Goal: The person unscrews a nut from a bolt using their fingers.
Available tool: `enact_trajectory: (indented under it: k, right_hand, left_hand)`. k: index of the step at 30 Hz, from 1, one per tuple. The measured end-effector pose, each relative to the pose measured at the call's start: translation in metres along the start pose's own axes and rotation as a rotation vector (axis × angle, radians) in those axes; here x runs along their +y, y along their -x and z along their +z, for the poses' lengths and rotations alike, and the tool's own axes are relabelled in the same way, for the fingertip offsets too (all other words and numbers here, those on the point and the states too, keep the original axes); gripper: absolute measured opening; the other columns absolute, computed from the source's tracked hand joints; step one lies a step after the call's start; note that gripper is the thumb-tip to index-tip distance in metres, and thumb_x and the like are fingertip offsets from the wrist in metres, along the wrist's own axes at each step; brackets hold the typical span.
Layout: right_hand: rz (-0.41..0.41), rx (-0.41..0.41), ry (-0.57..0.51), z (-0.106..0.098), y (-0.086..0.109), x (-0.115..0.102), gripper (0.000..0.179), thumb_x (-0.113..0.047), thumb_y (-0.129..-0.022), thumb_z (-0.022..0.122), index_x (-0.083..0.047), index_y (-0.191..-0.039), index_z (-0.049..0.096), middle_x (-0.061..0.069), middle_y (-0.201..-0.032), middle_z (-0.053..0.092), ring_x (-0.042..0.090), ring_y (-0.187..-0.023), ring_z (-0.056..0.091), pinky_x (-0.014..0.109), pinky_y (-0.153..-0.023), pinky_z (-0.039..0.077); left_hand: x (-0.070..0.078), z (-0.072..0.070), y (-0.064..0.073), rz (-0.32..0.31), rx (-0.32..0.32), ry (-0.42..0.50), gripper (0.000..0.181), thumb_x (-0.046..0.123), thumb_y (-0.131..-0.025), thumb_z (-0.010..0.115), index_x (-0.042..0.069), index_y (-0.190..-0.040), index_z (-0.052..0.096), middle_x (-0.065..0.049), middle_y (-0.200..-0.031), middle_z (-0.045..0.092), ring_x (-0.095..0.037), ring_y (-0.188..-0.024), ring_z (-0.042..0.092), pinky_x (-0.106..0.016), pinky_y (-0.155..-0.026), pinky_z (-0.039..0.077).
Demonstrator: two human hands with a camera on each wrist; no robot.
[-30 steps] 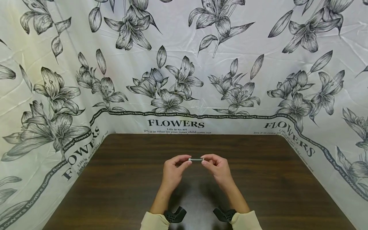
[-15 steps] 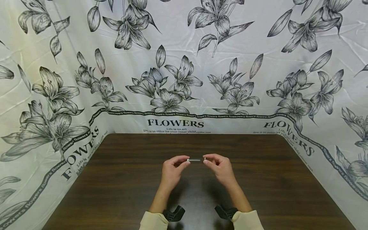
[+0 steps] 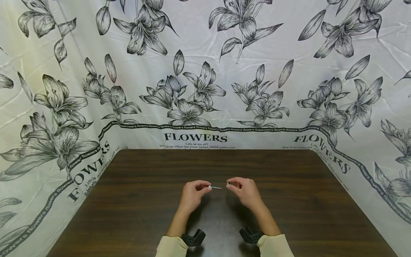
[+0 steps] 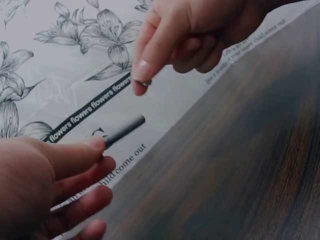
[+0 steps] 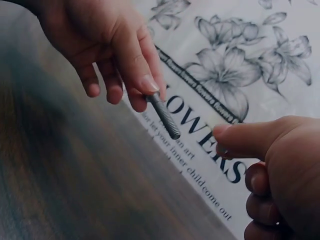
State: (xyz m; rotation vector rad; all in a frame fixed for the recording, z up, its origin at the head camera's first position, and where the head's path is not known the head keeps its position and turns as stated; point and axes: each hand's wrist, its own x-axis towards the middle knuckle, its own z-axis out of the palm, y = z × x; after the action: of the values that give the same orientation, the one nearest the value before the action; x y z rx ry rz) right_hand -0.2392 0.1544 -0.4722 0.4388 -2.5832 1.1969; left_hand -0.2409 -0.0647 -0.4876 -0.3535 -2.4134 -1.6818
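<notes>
My left hand (image 3: 192, 196) pinches a grey metal bolt (image 3: 216, 187) at its head end, between thumb and fingertips. Its threaded shank (image 4: 126, 131) sticks out toward my other hand and shows bare along its length in the left wrist view. Across a small gap, my right hand (image 3: 247, 193) pinches a small metal nut (image 4: 142, 83) between thumb and forefinger. Fingertips cover most of that nut, so its exact shape is hard to see. The bolt's free tip (image 5: 175, 135) and the nut are apart, both held above the table.
A dark brown wooden table (image 3: 144, 214) lies under both hands. Behind and at the sides hangs a white cloth (image 3: 205, 46) with black flower prints and lettering. Each wrist wears a black device (image 3: 194, 238) below a cream sleeve (image 3: 173, 247).
The nut, at the bolt's end a second ago, has come away to the right with my right hand. Both hands have then moved down in the head view, and the bolt tilts slightly.
</notes>
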Motion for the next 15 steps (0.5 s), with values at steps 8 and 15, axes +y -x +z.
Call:
enact_trajectory:
  k: [8,15]
  right_hand:
    - [0.041,-0.132,0.075,0.012,0.004,0.016,0.015,-0.017,-0.085,0.075,-0.009,-0.098,0.076,-0.009,-0.056,0.047,0.006,-0.049,0.038,0.025,-0.047,0.034]
    - [-0.003,-0.173,0.18,0.02,0.007,0.028,0.015,-0.021,-0.085,0.075,-0.012,-0.098,0.077,-0.003,-0.09,0.072,0.013,-0.072,0.061,0.032,-0.064,0.049]
  left_hand:
    - [-0.012,0.001,0.001,-0.028,-0.055,-0.115,0.013,0.012,-0.081,0.079,0.004,-0.09,0.076,0.003,-0.078,0.07,-0.012,-0.072,0.062,-0.028,-0.062,0.048]
    - [-0.022,0.002,0.001,-0.03,-0.075,-0.158,0.011,0.013,-0.081,0.079,0.007,-0.089,0.076,0.004,-0.078,0.071,-0.012,-0.074,0.065,-0.03,-0.065,0.049]
